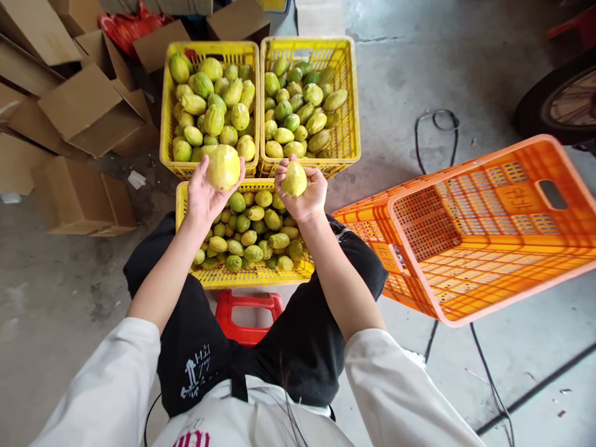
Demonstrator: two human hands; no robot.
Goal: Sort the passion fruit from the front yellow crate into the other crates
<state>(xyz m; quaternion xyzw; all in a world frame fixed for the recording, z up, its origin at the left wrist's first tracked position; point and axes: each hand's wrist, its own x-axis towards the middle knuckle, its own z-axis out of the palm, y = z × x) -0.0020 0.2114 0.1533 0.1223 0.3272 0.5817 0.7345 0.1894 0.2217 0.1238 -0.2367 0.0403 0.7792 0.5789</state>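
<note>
My left hand (205, 195) is closed around a large, round yellow papaya (223, 167), with the fingers along its sides. A smaller, pear-shaped yellow-green papaya (294, 179) lies in the curled fingers of my right hand (311, 195). Both hands are raised above the near yellow crate (251, 280), which holds many small green and yellow papayas (254, 253). Beyond them stand two more yellow crates, the left one (162, 105) with larger striped papayas (214, 119) and the right one (356, 99) with mixed green and yellow papayas (316, 123).
An orange crate (526, 198) stands tilted at the right. Cardboard boxes (88, 102) and a red plastic bag (133, 30) are piled at the upper left. Between my knees is a red stool (249, 334). A wheel (563, 99) and a black cable (456, 127) are at the right.
</note>
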